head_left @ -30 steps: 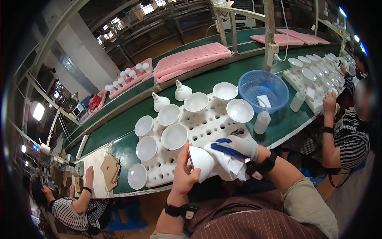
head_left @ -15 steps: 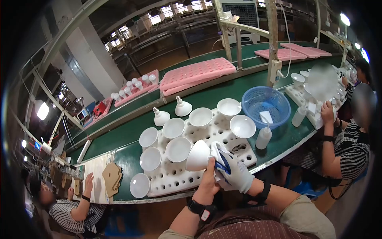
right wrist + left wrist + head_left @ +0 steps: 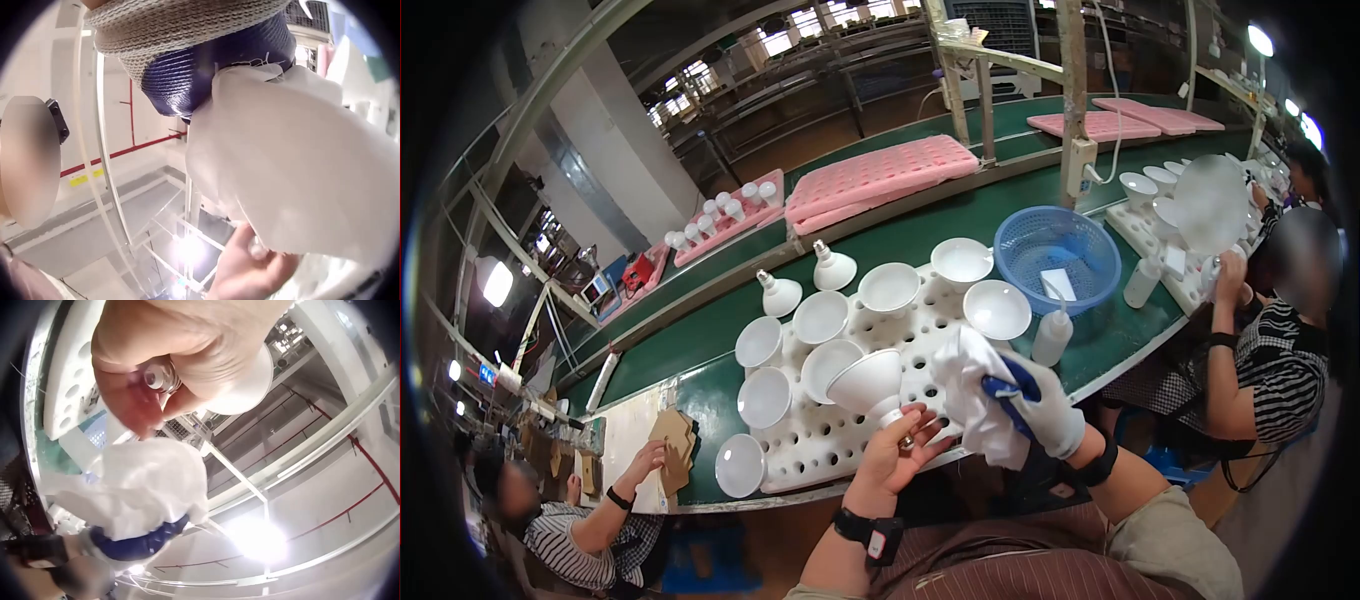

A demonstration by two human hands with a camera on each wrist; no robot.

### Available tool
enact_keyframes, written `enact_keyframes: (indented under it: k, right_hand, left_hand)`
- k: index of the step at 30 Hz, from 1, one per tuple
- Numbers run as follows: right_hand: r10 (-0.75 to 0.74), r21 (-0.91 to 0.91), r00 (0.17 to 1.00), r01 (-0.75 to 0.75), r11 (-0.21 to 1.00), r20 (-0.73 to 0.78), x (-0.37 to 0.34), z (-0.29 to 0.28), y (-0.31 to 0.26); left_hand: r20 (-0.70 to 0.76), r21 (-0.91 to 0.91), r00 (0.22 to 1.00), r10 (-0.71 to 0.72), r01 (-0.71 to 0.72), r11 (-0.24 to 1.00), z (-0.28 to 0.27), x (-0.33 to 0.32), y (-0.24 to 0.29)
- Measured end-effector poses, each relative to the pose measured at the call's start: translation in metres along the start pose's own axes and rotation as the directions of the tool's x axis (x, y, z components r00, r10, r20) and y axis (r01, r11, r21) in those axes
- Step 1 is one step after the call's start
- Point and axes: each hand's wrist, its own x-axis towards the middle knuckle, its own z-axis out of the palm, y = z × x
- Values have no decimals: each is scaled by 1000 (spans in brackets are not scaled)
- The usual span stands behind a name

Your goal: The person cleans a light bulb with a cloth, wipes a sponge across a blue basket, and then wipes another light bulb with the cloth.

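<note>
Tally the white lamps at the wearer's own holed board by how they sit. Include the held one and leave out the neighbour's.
Face-up lamps: 8
Base-up lamps: 2
Held lamp, in the left hand: 1
Total: 11

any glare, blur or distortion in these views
Head view: fisheye bends the table edge, corners go black, hanging lamp blown out; left wrist view: overhead light glares hard; right wrist view: white cloth looks soft and washed out.
</note>
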Motion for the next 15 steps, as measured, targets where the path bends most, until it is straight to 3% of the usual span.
enact_keyframes:
  k: [1,3,4,5,7,8,9,10,11,12,13,14,15]
  right_hand:
    - [-2,44,998,5,999,-65,4,-7,-5]
    - [-181,-136,980,168,976,-86,11,-17,-2]
    - [-226,-174,972,211,962,-69,15,-15,2]
    - [-237,-209,971,240,948,39,21,-15,-1]
    - [-279,-310,914,367,877,294,30,4,5]
    - [-241,-76,845,313,947,477,32,10,16]
    - [-53,174,829,-54,983,557,33,7,-1]
    - [-152,106,820,112,988,551,36,9,27]
    - [-257,50,795,276,960,550,39,14,57]
    - [-236,-204,806,399,894,544,35,7,59]
    - [43,217,822,-200,956,567,49,21,64]
    - [-3,50,837,-29,998,547,41,18,69]
    - [-68,-117,840,155,981,538,33,5,56]
  left_hand:
    - [13,12,998,-60,60,998,-13,1,-2]
    - [200,-17,962,-184,191,981,-20,-2,-2]
    - [131,76,966,-222,214,974,-16,-3,-3]
    - [49,166,969,-242,231,959,-6,-10,-9]
    - [-87,552,979,-186,203,809,26,-24,-24]
    - [-63,555,976,-210,209,805,29,-24,-25]
    - [-33,729,977,-209,167,664,28,-26,-21]
    - [-7,863,979,-202,108,493,25,-27,-19]
    - [-17,865,979,-203,116,487,24,-25,-17]
    - [166,890,977,-138,-88,446,26,-25,-19]
    - [333,877,939,-80,-278,392,29,-31,-18]
    - [243,898,956,-165,-158,411,36,-38,-13]
    - [205,904,968,-142,-131,408,35,-40,-17]
